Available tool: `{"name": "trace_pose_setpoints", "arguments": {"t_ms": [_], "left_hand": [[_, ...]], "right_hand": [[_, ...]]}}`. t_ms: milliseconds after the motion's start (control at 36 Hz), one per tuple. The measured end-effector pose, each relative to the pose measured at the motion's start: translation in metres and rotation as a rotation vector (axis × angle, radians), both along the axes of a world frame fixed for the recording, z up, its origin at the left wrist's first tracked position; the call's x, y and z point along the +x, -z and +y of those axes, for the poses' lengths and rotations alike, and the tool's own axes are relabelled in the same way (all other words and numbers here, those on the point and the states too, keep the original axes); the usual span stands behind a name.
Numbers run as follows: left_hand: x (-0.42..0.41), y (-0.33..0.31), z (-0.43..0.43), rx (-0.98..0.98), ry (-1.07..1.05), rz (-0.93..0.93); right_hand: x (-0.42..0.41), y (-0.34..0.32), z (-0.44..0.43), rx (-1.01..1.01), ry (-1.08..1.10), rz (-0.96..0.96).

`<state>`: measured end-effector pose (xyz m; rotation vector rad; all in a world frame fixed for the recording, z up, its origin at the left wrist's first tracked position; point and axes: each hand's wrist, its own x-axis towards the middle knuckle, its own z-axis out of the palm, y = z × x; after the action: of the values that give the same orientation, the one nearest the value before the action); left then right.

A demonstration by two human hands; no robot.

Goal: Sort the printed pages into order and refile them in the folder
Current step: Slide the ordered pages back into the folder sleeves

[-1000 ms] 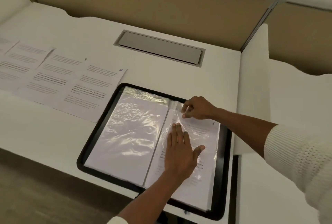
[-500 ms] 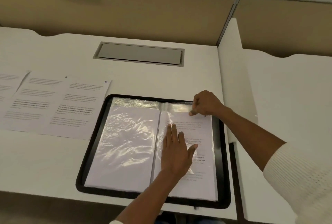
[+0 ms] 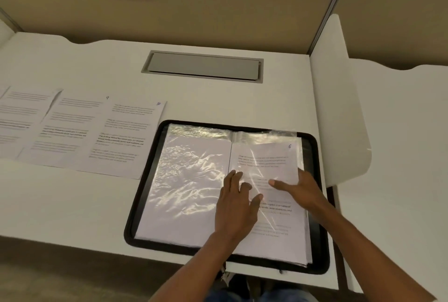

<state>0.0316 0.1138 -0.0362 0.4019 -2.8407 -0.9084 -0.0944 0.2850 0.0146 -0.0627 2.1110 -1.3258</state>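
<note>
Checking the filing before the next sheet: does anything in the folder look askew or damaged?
The page marked 6 sits below the top of its clear sleeve, which is creased diagonally between the left hand and right hand. Nothing looks torn.

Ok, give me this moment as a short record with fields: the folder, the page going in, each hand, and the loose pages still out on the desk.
folder: black display folder, open flat at the desk's near edge
page in sleeve: page marked 6, on the folder's right side, under clear plastic
left hand: flat on the sleeve near the spine
right hand: flat on the page's right part
loose pages: overlapping row left of the folder; the two nearest marked 9 and 10
desk: white
</note>
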Motion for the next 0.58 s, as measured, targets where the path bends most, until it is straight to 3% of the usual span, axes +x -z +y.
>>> {"name": "trace_pose_setpoints", "arguments": {"t_ms": [139,250,389,444,583], "left_hand": [[0.011,-0.022,-0.011,0.199,-0.081,-0.057],[0.016,-0.054,-0.023,0.504,-0.189,-0.092],[0.023,-0.090,-0.054,0.784,-0.256,-0.202],[0.027,-0.102,-0.074,0.838,-0.228,-0.234],[0.037,-0.125,-0.126,0.758,-0.205,-0.339]], "right_hand": [[0.039,-0.023,-0.005,-0.219,-0.141,-0.149],[0.055,-0.042,-0.023,-0.405,-0.202,-0.176],[0.065,-0.050,-0.053,-0.431,-0.333,-0.133],[0.068,-0.053,-0.066,-0.391,-0.402,-0.103],[0.076,-0.050,-0.101,-0.321,-0.540,-0.050]]}}
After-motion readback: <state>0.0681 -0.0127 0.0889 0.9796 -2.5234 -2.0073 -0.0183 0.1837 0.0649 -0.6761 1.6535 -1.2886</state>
